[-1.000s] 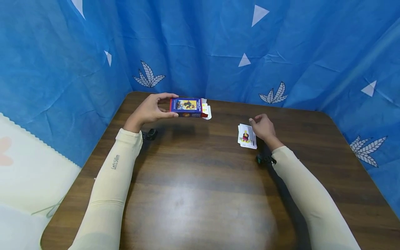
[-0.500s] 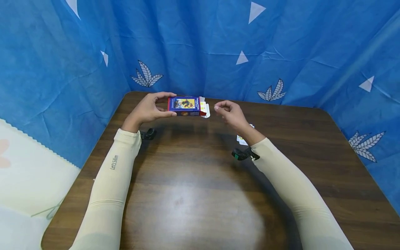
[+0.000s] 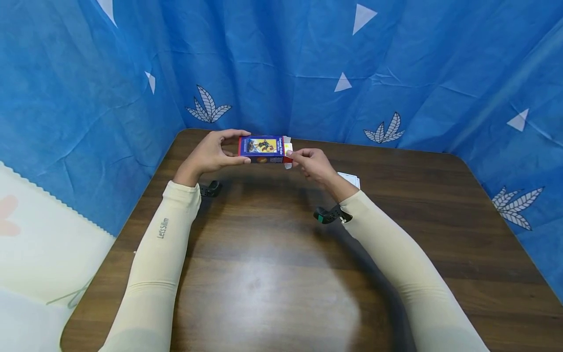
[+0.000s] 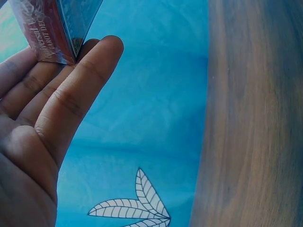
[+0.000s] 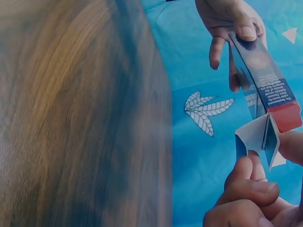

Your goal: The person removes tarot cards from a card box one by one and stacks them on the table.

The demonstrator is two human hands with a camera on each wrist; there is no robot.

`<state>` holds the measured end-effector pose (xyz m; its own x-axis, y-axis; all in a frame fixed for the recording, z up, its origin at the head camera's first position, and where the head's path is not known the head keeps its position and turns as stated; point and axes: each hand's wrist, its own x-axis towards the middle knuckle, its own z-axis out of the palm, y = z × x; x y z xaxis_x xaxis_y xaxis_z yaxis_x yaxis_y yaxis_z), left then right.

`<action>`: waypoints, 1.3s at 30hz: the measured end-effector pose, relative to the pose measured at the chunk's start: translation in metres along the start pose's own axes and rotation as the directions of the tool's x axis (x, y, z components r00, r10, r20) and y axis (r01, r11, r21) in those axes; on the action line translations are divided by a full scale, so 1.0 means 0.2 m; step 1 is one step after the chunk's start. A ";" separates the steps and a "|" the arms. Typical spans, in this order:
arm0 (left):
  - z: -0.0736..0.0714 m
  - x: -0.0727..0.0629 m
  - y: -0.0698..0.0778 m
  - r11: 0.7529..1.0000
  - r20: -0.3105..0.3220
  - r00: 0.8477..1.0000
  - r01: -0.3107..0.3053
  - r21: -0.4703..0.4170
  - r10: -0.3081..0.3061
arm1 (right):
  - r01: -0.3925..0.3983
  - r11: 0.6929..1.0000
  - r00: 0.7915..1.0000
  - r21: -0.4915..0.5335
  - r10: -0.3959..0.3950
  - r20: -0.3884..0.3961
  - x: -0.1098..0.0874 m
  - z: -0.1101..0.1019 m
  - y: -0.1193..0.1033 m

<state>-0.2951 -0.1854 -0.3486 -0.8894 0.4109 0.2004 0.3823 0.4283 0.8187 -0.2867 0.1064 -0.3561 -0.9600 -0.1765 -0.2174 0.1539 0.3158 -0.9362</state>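
My left hand [image 3: 214, 152] holds a blue and red tarot card box [image 3: 262, 146] by its left end, thumb below and fingers above, raised over the table. In the left wrist view the box [image 4: 42, 33] bears "Tarot Deck" lettering. Its right end stands open, with white flaps [image 5: 253, 132] folded out. A yellow-and-white card [image 3: 288, 146] pokes from that opening. My right hand [image 3: 315, 165] pinches the card with the thumb at the opening; its fingers curl beneath in the right wrist view. Behind my right wrist lies a small stack of cards [image 3: 350, 179], partly hidden.
A brown wooden table [image 3: 246, 234] carries the card stack. Blue curtain [image 3: 281, 63] with white triangles and leaf prints hangs along its far and side edges. Pale cloth [image 3: 48, 230] is at the left.
My right hand has moved left from beside the card stack to the box's open end and now pinches the card there. The left hand and box have stayed nearly in place.
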 end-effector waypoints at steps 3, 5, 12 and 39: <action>0.00 0.00 0.00 1.000 0.003 1.000 0.002 -0.001 -0.002 | -0.008 1.000 1.000 0.004 0.008 0.000 0.00 0.00 0.00; 0.00 0.00 0.00 1.000 0.004 1.000 0.005 0.001 -0.005 | -0.016 1.000 1.000 0.000 0.016 -0.011 0.00 0.00 0.00; 0.00 0.00 -0.01 1.000 0.000 1.000 0.008 0.006 -0.008 | 0.001 0.999 0.997 0.037 0.002 -0.074 -0.01 -0.05 0.02; -0.01 0.01 -0.01 1.000 0.011 1.000 0.020 0.004 -0.020 | 0.236 0.961 0.906 0.143 -0.164 -0.390 -0.04 -0.15 0.07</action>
<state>-0.2980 -0.1864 -0.3491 -0.8940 0.4111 0.1780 0.3656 0.4400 0.8202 -0.2833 0.1403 -0.3596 -0.9863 0.1520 0.0647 -0.0453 0.1281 -0.9907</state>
